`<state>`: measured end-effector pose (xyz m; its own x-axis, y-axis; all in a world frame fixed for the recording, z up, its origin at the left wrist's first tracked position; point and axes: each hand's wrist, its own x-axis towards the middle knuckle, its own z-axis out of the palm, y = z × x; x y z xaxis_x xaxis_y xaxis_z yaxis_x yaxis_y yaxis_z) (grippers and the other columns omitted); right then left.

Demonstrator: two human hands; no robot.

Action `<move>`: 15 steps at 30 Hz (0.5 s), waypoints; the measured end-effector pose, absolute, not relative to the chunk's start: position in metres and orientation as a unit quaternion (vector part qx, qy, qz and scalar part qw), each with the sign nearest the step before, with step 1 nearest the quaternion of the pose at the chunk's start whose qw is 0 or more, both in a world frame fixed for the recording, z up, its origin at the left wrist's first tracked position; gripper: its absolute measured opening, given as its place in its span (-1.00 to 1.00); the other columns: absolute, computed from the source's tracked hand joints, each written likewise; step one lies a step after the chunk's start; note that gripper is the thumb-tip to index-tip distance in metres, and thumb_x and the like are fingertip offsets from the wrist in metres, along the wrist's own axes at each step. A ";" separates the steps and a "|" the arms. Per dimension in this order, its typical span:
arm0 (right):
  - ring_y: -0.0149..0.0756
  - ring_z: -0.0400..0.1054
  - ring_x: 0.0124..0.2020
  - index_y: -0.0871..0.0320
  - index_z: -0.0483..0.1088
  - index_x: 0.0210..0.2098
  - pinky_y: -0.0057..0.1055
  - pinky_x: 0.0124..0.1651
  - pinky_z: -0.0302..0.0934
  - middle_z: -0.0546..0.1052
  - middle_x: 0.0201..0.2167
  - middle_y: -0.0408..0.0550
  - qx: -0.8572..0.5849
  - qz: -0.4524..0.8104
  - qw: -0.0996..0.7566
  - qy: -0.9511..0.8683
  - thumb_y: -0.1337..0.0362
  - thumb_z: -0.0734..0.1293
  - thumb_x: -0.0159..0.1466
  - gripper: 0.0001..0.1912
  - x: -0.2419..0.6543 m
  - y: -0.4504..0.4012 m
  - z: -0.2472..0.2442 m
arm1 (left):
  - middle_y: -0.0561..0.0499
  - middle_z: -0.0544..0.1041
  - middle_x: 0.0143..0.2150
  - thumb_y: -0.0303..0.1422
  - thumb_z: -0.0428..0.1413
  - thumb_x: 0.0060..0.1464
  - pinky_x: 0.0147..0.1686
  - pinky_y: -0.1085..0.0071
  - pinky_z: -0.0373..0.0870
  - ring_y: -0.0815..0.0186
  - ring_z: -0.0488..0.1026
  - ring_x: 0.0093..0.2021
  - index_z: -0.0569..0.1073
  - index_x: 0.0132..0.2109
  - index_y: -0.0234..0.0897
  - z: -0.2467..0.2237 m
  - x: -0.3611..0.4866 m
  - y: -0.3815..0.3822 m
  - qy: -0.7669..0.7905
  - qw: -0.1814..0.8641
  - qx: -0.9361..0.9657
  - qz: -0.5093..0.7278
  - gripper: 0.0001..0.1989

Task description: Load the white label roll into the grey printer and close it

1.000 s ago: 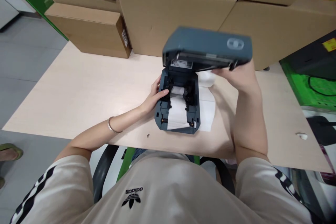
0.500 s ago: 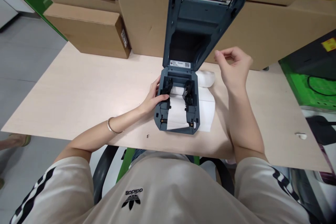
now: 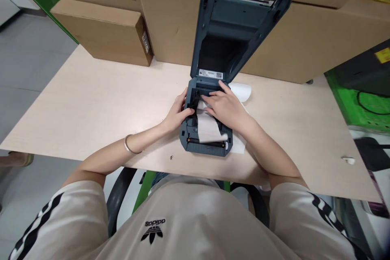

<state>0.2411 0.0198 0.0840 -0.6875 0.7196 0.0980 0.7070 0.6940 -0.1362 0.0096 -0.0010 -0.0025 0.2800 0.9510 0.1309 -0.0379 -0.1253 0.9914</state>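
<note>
A dark grey label printer (image 3: 207, 149) stands on the table with its lid (image 3: 234, 24) raised. My left hand (image 3: 178, 113) is wrapped round the left side of the printer's base, its thumb over the edge. Inside the base, my right hand (image 3: 227, 107) reaches over the paper roll with its fingers spread, touching the roll area. A white paper strip (image 3: 207, 126) runs from the roll toward the front roller, its end lying loose and slightly skewed. The roll is mostly hidden by my right fingers.
Cardboard boxes (image 3: 103, 34) line the back of the wooden table (image 3: 91, 101). A white paper roll (image 3: 242, 91) and sheet lie right of the printer. A small white item (image 3: 348, 159) is near the right edge. A person's foot (image 3: 21, 158) shows at far left.
My right hand has come left and down from beside the lid into the printer. The paper strip's front end has shifted up off the front edge. My left hand stays on the printer.
</note>
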 end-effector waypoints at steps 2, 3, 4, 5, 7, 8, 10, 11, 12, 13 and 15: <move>0.15 0.58 0.24 0.10 0.65 0.17 0.38 0.64 0.03 0.76 -0.13 0.09 -0.389 0.056 0.069 -0.917 0.35 0.31 0.44 -0.60 0.244 0.020 0.084 | 0.01 0.30 0.61 -0.23 0.24 0.11 0.56 -0.11 0.18 -0.16 0.21 0.58 0.28 0.56 0.07 -0.004 0.010 -0.001 0.389 0.520 0.601 0.466 -0.13; 0.12 0.58 0.22 0.06 0.67 0.11 0.35 0.66 0.01 0.76 -0.12 0.08 -0.391 0.063 0.073 -0.915 0.36 0.30 0.44 -0.63 0.245 0.021 0.085 | 0.03 0.28 0.63 -0.23 0.23 0.11 0.60 -0.12 0.11 -0.16 0.15 0.61 0.29 0.56 0.08 -0.004 0.009 -0.001 0.388 0.513 0.606 0.468 -0.13; 0.10 0.60 0.18 0.03 0.69 0.02 0.30 0.68 -0.01 0.75 -0.13 0.07 -0.394 0.068 0.076 -0.914 0.39 0.28 0.44 -0.65 0.246 0.021 0.085 | 0.04 0.27 0.64 -0.23 0.23 0.11 0.62 -0.12 0.06 -0.17 0.11 0.64 0.30 0.56 0.08 -0.004 0.009 -0.001 0.386 0.508 0.612 0.468 -0.14; 0.08 0.61 0.12 0.02 0.70 -0.07 0.26 0.69 -0.03 0.74 -0.15 0.07 -0.398 0.066 0.074 -0.912 0.42 0.27 0.43 -0.65 0.246 0.021 0.085 | 0.03 0.27 0.64 -0.23 0.23 0.12 0.63 -0.13 0.03 -0.17 0.09 0.64 0.30 0.55 0.07 -0.004 0.008 -0.001 0.384 0.506 0.616 0.467 -0.15; 0.06 0.62 -0.01 0.04 0.68 -0.21 0.23 0.69 -0.01 0.70 -0.22 0.06 -0.405 0.051 0.060 -0.911 0.48 0.27 0.37 -0.66 0.244 0.022 0.085 | 0.00 0.27 0.64 -0.22 0.22 0.15 0.63 -0.13 0.03 -0.18 0.10 0.64 0.31 0.55 0.03 -0.005 0.007 -0.001 0.383 0.506 0.620 0.461 -0.17; 0.05 0.61 -0.07 0.05 0.66 -0.24 0.23 0.67 0.02 0.68 -0.24 0.06 -0.405 0.041 0.051 -0.912 0.50 0.28 0.34 -0.67 0.243 0.023 0.086 | -0.01 0.27 0.64 -0.22 0.22 0.16 0.63 -0.13 0.04 -0.18 0.11 0.64 0.30 0.55 0.02 -0.006 0.007 -0.001 0.384 0.509 0.619 0.460 -0.18; 0.04 0.59 -0.10 0.07 0.64 -0.24 0.22 0.64 0.10 0.64 -0.21 0.05 -0.396 0.038 0.052 -0.916 0.48 0.31 0.30 -0.72 0.242 0.023 0.089 | -0.02 0.24 0.65 -0.22 0.22 0.17 0.62 -0.12 0.06 -0.17 0.13 0.63 0.26 0.57 0.03 -0.008 0.006 0.000 0.382 0.516 0.613 0.460 -0.16; 0.04 0.58 -0.09 0.06 0.63 -0.23 0.22 0.62 0.13 0.63 -0.18 0.05 -0.388 0.050 0.063 -0.918 0.44 0.34 0.30 -0.77 0.244 0.023 0.094 | -0.01 0.23 0.66 -0.22 0.23 0.17 0.62 -0.11 0.07 -0.17 0.13 0.63 0.24 0.58 0.05 -0.009 0.006 0.000 0.381 0.518 0.611 0.462 -0.15; 0.05 0.57 -0.06 0.04 0.62 -0.22 0.22 0.60 0.17 0.63 -0.15 0.05 -0.381 0.071 0.080 -0.918 0.40 0.38 0.30 -0.82 0.247 0.022 0.100 | 0.00 0.23 0.66 -0.21 0.23 0.18 0.61 -0.10 0.07 -0.16 0.13 0.63 0.23 0.59 0.07 -0.011 0.005 0.000 0.379 0.520 0.609 0.464 -0.14; 0.07 0.57 -0.02 0.03 0.62 -0.21 0.22 0.54 0.25 0.62 -0.13 0.05 -0.375 0.099 0.102 -0.916 0.34 0.42 0.29 -0.87 0.252 0.020 0.109 | 0.00 0.24 0.65 -0.20 0.24 0.18 0.61 -0.11 0.08 -0.16 0.14 0.63 0.22 0.59 0.09 -0.012 0.005 0.001 0.378 0.519 0.608 0.466 -0.13; 0.11 0.55 0.04 0.00 0.61 -0.13 0.18 0.36 0.42 0.63 -0.06 0.04 -0.371 0.161 0.156 -0.901 0.19 0.48 0.29 -0.84 0.271 0.015 0.130 | 0.00 0.27 0.64 -0.18 0.25 0.18 0.61 -0.12 0.08 -0.18 0.15 0.62 0.24 0.59 0.08 -0.014 0.004 0.001 0.382 0.513 0.610 0.468 -0.14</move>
